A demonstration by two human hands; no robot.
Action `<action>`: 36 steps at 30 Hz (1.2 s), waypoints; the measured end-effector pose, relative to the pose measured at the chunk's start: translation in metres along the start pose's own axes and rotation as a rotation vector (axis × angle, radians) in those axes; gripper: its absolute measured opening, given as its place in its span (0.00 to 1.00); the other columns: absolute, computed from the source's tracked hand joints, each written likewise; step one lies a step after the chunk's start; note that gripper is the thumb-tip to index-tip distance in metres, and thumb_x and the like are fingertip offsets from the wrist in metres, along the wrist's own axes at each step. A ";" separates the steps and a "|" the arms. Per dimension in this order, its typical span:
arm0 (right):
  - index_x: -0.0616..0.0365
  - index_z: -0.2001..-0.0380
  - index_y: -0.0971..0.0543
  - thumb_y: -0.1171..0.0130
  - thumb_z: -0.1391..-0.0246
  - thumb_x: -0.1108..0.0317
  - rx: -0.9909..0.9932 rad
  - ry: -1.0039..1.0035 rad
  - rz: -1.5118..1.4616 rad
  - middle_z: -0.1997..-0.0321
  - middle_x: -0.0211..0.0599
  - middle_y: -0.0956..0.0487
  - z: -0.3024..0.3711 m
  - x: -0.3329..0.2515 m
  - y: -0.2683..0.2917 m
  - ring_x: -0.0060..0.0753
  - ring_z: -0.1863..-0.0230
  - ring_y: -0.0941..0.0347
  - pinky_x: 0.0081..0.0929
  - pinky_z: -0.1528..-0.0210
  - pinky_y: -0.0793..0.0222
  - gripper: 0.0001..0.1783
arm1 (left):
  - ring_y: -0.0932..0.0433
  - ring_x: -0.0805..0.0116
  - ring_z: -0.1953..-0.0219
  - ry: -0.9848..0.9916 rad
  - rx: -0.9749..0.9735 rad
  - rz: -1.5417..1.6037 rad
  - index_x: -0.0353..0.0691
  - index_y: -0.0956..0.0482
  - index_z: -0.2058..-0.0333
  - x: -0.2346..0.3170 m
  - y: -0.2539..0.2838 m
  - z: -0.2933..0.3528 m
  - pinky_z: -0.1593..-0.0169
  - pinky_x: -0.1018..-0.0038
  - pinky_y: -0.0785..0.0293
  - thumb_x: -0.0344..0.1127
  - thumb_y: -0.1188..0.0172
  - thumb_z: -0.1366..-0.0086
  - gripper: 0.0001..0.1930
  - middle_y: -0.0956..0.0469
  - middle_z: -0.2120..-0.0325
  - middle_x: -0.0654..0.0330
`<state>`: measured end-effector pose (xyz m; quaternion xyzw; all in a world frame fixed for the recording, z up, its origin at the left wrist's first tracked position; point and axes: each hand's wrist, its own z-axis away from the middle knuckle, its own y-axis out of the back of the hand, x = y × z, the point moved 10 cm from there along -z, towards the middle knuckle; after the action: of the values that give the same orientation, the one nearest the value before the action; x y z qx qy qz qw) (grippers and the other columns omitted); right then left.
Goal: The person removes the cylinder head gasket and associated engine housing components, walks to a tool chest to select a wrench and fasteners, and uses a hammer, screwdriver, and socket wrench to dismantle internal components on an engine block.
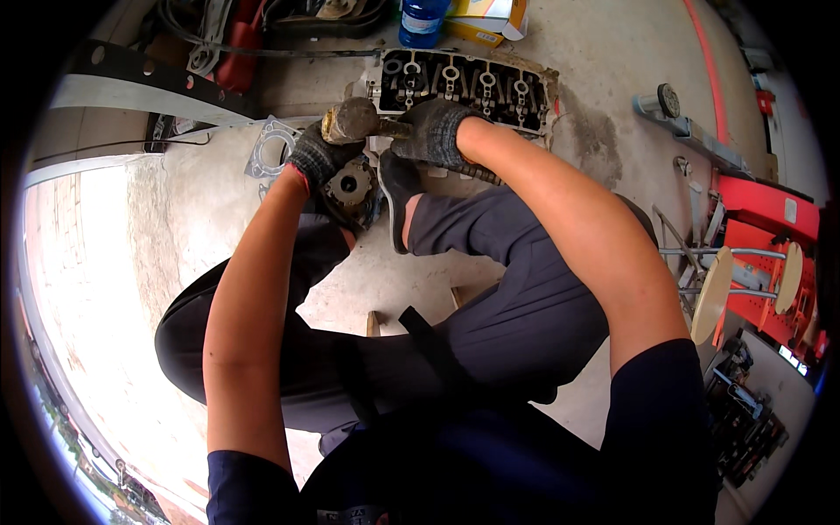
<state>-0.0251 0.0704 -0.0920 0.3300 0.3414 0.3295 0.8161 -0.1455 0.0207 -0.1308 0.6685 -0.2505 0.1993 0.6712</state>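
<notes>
My right hand (430,131), in a dark knit glove, is wrapped round the short handle of a mallet (350,121). The mallet's worn, rounded head, partly yellowish, points left and sits over my left hand (320,157). That gloved hand is curled just under the head, which hides its fingertips and whatever they hold. Just beyond both hands lies an engine cylinder head (468,86), its dark valve gear facing up. A round metal part with a hole in its middle (350,185) rests by my left hand, between my feet.
A flat metal gasket (273,147) lies left of my hands. Past the cylinder head stand a blue bottle (422,24) and a yellow-and-white box (488,22). A steel beam (157,96) crosses at left. Folding stools (713,293) and a red tool case (761,210) are at right.
</notes>
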 end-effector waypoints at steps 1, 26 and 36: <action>0.57 0.58 0.18 0.47 0.47 0.42 0.000 -0.008 0.008 0.57 0.55 0.19 0.000 0.000 0.000 0.54 0.54 0.22 0.40 0.50 0.27 0.29 | 0.25 0.51 0.51 0.017 -0.073 0.043 0.41 0.23 0.53 0.000 -0.003 0.001 0.47 0.62 0.29 0.41 0.42 0.37 0.16 0.22 0.55 0.51; 0.56 0.59 0.16 0.47 0.48 0.40 0.057 0.051 -0.009 0.58 0.53 0.18 -0.009 0.001 -0.011 0.54 0.55 0.22 0.41 0.51 0.27 0.30 | 0.21 0.59 0.51 0.017 -0.102 0.140 0.39 0.24 0.50 -0.014 -0.011 0.003 0.45 0.68 0.28 0.46 0.34 0.41 0.24 0.20 0.54 0.54; 0.57 0.59 0.16 0.51 0.47 0.36 0.054 0.064 -0.007 0.58 0.54 0.19 -0.011 0.001 -0.013 0.55 0.54 0.22 0.41 0.52 0.27 0.34 | 0.22 0.61 0.50 0.079 -0.119 0.235 0.40 0.24 0.49 -0.020 -0.013 0.006 0.44 0.69 0.28 0.46 0.33 0.41 0.25 0.20 0.53 0.55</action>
<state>-0.0294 0.0670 -0.1083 0.3401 0.3772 0.3279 0.7966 -0.1538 0.0159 -0.1531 0.5851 -0.3118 0.2878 0.6911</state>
